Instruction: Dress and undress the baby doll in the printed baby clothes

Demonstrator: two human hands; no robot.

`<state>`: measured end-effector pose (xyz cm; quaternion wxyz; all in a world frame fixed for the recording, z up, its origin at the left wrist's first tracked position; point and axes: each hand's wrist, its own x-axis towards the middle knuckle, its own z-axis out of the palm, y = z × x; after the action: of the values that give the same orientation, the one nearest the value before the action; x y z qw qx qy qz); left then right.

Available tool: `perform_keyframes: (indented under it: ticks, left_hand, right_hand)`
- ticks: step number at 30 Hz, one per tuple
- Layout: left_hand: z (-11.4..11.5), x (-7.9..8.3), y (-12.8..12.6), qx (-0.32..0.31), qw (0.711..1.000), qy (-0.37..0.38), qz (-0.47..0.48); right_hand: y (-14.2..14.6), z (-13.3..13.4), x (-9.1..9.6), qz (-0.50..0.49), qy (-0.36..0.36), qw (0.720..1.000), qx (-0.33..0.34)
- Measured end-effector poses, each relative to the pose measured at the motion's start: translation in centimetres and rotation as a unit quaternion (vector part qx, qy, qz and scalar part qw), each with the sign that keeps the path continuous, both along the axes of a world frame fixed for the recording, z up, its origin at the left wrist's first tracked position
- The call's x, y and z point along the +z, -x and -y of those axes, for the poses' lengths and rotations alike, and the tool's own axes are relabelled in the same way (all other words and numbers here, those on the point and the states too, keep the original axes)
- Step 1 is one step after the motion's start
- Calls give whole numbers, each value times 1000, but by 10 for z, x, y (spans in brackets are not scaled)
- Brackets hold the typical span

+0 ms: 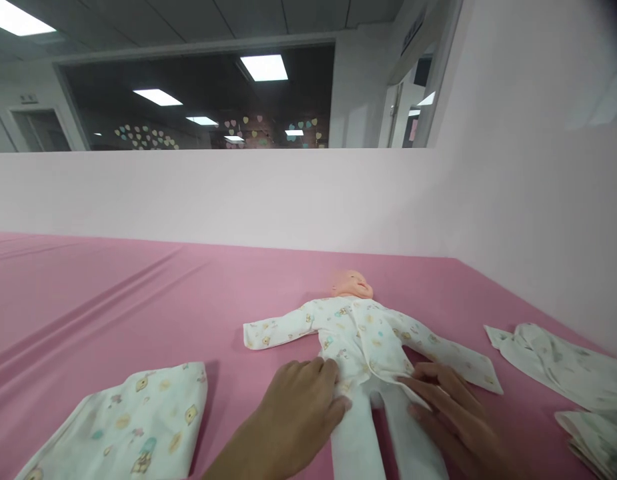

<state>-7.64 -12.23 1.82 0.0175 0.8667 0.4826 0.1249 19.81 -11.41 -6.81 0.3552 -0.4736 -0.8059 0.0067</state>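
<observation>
A baby doll [355, 285] lies on its back on the pink sheet, head toward the far wall. It wears a white baby shirt [345, 327] printed with small animals, its sleeves spread out sideways, and plain white trousers [358, 433]. At the shirt's lower left side, my left hand [303, 410] has its fingers curled on the hem. My right hand [453, 410] grips the hem's lower right side, its fingers bent over the cloth near the trouser waist. Both thumb-to-finger contacts are partly hidden.
A folded printed cloth [143, 420] lies at the front left. More pale printed baby clothes [563, 363] lie at the right by the white wall [548, 200]. The pink sheet [138, 300] has creases at the left. A low white wall [213, 197] bounds the far side, with a window above.
</observation>
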Motion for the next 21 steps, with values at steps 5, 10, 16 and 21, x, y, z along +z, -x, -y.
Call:
perform_keyframes:
  ticks: [5,10,16,21]
  left_hand:
    - [-16,-14,-4,-16,986,-133,-103]
    - [-68,-11,-14,95,981,-130,-107]
    - [-133,-18,-27,137,980,-134,-50]
    - [-144,-30,-27,142,982,-119,-26]
  right_hand:
    - [-12,-11,2,-16,9,1000,-15]
    - [0,-56,40,-20,127,986,-103]
    - [13,-123,62,42,118,974,-188]
    - [7,-137,48,65,127,962,-234]
